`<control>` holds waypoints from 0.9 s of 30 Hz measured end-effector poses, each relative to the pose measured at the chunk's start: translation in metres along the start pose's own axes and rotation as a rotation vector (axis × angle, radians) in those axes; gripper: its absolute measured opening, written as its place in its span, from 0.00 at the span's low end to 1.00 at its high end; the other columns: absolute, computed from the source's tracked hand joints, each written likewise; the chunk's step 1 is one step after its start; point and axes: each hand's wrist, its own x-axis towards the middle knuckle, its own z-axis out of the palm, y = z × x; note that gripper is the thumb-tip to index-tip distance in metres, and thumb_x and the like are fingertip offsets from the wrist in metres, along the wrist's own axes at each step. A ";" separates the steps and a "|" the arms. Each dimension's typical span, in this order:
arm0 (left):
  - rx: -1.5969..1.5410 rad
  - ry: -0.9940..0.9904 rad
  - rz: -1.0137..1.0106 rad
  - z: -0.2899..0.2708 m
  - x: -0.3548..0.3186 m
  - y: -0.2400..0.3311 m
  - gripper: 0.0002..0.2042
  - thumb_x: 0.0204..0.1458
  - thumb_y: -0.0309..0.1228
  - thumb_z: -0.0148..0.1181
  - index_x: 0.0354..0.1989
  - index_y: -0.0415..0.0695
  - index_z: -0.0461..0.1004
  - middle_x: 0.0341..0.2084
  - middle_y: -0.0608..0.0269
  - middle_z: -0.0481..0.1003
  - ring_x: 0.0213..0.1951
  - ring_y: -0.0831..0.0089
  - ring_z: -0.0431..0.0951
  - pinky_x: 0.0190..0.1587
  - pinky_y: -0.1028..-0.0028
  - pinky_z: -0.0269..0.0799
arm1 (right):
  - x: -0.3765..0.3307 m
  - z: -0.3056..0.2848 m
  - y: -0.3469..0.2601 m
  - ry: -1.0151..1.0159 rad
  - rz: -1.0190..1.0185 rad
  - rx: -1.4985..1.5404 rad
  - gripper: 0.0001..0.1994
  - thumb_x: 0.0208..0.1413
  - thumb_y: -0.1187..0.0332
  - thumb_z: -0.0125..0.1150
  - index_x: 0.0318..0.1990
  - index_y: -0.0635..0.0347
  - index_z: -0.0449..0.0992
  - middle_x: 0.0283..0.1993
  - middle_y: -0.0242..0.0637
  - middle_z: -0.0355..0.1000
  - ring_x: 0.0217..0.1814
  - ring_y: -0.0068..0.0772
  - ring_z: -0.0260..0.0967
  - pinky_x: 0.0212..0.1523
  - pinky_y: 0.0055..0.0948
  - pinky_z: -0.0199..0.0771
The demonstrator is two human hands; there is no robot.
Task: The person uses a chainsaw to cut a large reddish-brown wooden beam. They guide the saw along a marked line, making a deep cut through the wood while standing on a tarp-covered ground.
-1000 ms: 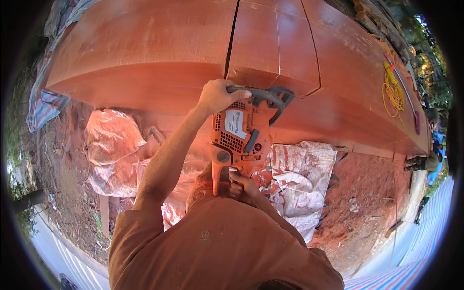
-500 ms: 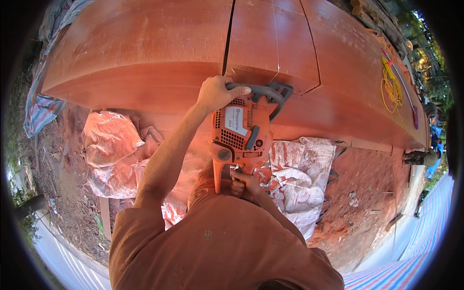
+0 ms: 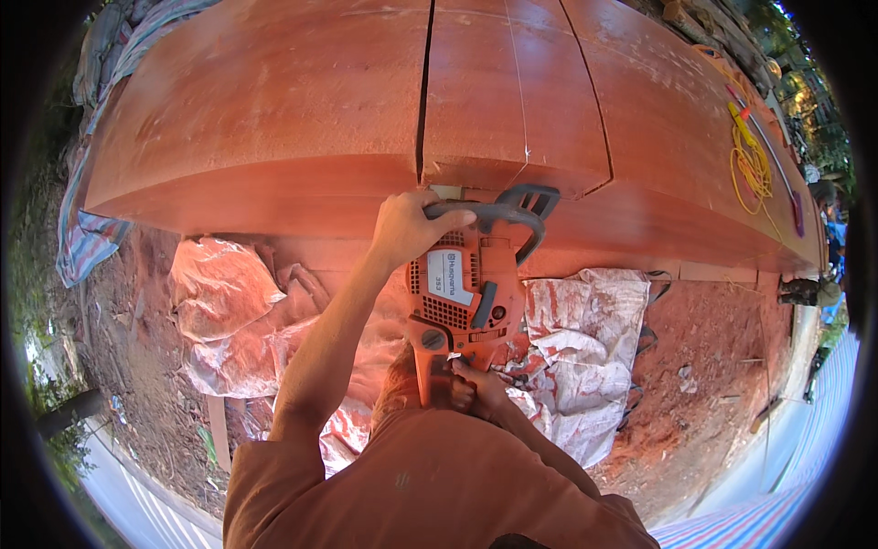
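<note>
Chainsaw (image 3: 466, 293): white rectangular label on orange body.

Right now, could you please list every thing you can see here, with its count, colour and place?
wooden slab: one, reddish, across the top, with cut lines
chainsaw: one, orange with grey handle, centre, at the slab's edge
plastic sacks: several, whitish and dusty red, on the ground below the slab
cord: one, yellow, coiled on the slab, far right
tarp: one, striped, left
left hand: fingers around the front handle
right hand: on the rear grip
</note>
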 end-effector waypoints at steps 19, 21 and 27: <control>0.056 -0.002 0.031 -0.003 0.027 -0.004 0.26 0.44 0.54 0.74 0.19 0.38 0.78 0.12 0.60 0.73 0.17 0.71 0.74 0.23 0.68 0.70 | 0.012 0.017 -0.011 0.018 0.005 0.067 0.13 0.65 0.58 0.62 0.32 0.50 0.65 0.17 0.23 0.50 0.16 0.21 0.48 0.21 0.27 0.52; 0.081 -0.005 0.018 -0.003 0.027 -0.004 0.27 0.44 0.54 0.74 0.19 0.39 0.77 0.12 0.60 0.73 0.17 0.70 0.74 0.23 0.68 0.69 | 0.012 0.018 -0.010 0.025 -0.013 0.057 0.12 0.65 0.58 0.62 0.34 0.51 0.68 0.17 0.22 0.49 0.16 0.21 0.48 0.21 0.26 0.50; 0.066 0.004 0.064 0.003 0.027 0.000 0.26 0.45 0.55 0.72 0.21 0.39 0.79 0.14 0.59 0.74 0.19 0.68 0.76 0.26 0.68 0.71 | 0.011 0.016 -0.003 0.048 -0.127 0.045 0.11 0.66 0.56 0.61 0.44 0.51 0.70 0.17 0.21 0.49 0.15 0.19 0.46 0.18 0.24 0.47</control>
